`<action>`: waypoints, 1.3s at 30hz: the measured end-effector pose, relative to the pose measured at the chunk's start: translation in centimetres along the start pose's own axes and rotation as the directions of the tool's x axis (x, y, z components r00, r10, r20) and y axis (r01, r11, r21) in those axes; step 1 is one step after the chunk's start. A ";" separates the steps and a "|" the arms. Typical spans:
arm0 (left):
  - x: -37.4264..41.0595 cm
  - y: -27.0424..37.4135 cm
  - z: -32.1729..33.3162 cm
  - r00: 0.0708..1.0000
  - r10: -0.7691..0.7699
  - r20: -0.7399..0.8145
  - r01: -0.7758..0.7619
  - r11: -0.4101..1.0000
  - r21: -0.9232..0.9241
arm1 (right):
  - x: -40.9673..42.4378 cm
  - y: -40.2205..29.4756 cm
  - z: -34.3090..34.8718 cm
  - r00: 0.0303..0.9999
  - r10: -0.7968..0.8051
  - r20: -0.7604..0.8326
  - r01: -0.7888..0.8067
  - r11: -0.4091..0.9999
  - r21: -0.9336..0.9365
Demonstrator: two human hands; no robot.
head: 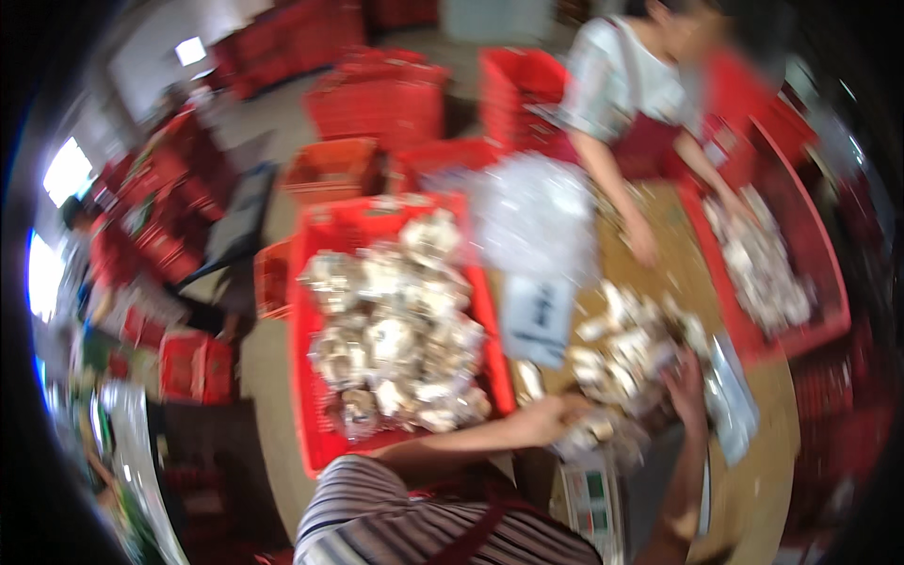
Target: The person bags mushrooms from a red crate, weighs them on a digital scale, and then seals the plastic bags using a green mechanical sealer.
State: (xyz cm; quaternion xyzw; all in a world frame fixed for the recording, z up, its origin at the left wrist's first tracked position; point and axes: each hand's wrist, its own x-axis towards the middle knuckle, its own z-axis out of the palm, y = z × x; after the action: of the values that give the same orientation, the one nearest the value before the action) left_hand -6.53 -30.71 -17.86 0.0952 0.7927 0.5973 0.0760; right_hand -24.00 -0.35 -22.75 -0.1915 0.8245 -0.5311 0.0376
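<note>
My left hand [554, 418] is at a clear plastic bag [600, 431] with pale pieces in it, just above a digital scale [595, 501]; its fingers are blurred. To the right, my right hand [684, 385] reaches to the near edge of a heap of white mushrooms [625, 353] on the brown table [756, 459], and what its fingers hold cannot be told. A red plastic crate [304, 424] at the left is filled with clear bags of mushrooms [392, 339]. A light sheet with dark marks [537, 318] lies between crate and heap.
A pile of clear plastic bags [533, 212] lies beyond the sheet. Across the table a co-worker [628, 92] has one hand over the table, the other in a red crate [812, 339] of mushrooms. Flat plastic bags [731, 402] lie right of my right hand. Stacked red crates [381, 99] stand behind.
</note>
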 end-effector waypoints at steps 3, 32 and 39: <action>-1.1 -0.2 0.1 0.991 -0.131 -0.022 0.131 0.991 0.033 | 3.5 -4.7 1.0 0.993 0.061 0.099 -0.009 0.890 -0.456; -1.8 -0.1 0.5 0.969 -0.204 0.139 0.214 0.975 -0.063 | 1.4 3.1 1.4 0.970 0.017 0.242 0.242 0.010 -0.970; -1.9 -1.7 0.7 0.979 -0.166 0.121 0.169 0.985 -0.019 | 4.9 0.0 3.6 0.966 0.257 0.023 -0.022 0.172 -0.985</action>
State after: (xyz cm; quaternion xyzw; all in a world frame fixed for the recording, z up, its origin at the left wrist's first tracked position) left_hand -4.63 -30.98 -19.68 0.0625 0.7832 0.5934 0.1747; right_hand -27.56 -5.15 -23.60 -0.1426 0.9790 0.1426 0.0315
